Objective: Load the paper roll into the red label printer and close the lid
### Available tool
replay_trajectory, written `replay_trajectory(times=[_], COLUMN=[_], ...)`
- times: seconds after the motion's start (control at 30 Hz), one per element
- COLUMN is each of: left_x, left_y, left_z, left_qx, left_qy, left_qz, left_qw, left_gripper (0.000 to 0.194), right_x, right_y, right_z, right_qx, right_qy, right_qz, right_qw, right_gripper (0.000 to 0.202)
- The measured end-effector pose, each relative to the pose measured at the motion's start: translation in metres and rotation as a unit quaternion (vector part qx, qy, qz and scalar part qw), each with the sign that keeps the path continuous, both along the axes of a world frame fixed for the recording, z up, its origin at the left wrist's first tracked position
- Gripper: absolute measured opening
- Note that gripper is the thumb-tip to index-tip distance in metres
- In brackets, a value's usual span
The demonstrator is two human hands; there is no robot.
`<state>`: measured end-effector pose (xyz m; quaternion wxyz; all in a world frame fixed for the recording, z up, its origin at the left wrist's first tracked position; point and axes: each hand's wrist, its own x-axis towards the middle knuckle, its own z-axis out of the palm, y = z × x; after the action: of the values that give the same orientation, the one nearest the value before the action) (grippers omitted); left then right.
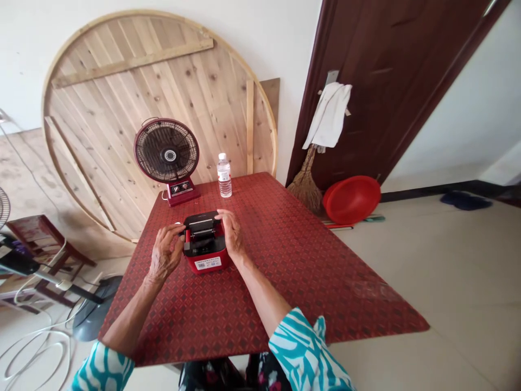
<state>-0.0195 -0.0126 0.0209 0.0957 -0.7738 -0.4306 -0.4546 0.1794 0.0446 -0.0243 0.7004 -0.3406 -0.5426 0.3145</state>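
Observation:
A small red and black receipt printer (207, 252) sits on the patterned red table, its black lid raised and a roller showing inside. A white sticker (208, 263) with printed codes is on the red side facing me. My left hand (166, 251) is at the printer's left side, fingertips and thumb against the lid's edge. On the opposite side, my right hand (231, 232) grips the lid's right edge, with its fingers bent over the top corner. Both hands hold the printer from its two sides.
A dark red table fan (169, 155) and a water bottle (224, 176) stand at the back of the table (309, 271). Behind leans a round wooden tabletop (171, 92). Right of the table are a straw broom (306, 184) and red basins (353, 199). Cables (44, 347) lie at left.

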Motion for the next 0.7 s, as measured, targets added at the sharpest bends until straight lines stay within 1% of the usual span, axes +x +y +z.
replay_trajectory(times=[0.1,0.2,0.37,0.47,0.57,0.63,0.7], left_x=[-0.006,-0.008,-0.005,-0.005,-0.005,-0.003,0.000], left_y=[0.002,-0.001,-0.007,-0.008,-0.011,-0.014,-0.017], left_z=[-0.010,-0.018,-0.029,-0.030,-0.028,-0.029,-0.033], left_qx=[-0.045,-0.083,-0.099,-0.114,-0.145,-0.171,-0.192], left_qy=[0.009,0.017,0.006,0.006,-0.003,-0.061,-0.180], left_qz=[-0.014,-0.027,-0.005,0.004,-0.014,-0.020,-0.003], left_qw=[0.999,0.996,0.995,0.993,0.989,0.983,0.965], left_gripper=[0.025,0.028,0.031,0.032,0.031,0.032,0.036], right_x=[-0.002,-0.002,0.000,0.002,0.001,0.000,-0.002], right_y=[-0.014,-0.022,-0.025,-0.026,-0.026,-0.024,-0.022], right_z=[-0.012,-0.021,-0.030,-0.030,-0.029,-0.029,-0.031], right_qx=[-0.015,-0.032,-0.037,-0.038,-0.038,-0.040,-0.061], right_qy=[0.004,-0.003,-0.024,-0.026,-0.020,-0.003,0.044], right_qz=[-0.014,-0.023,-0.025,-0.022,-0.018,-0.015,-0.002], right_qw=[1.000,0.999,0.999,0.999,0.999,0.999,0.997], right_gripper=[0.037,0.038,0.042,0.043,0.043,0.042,0.042])
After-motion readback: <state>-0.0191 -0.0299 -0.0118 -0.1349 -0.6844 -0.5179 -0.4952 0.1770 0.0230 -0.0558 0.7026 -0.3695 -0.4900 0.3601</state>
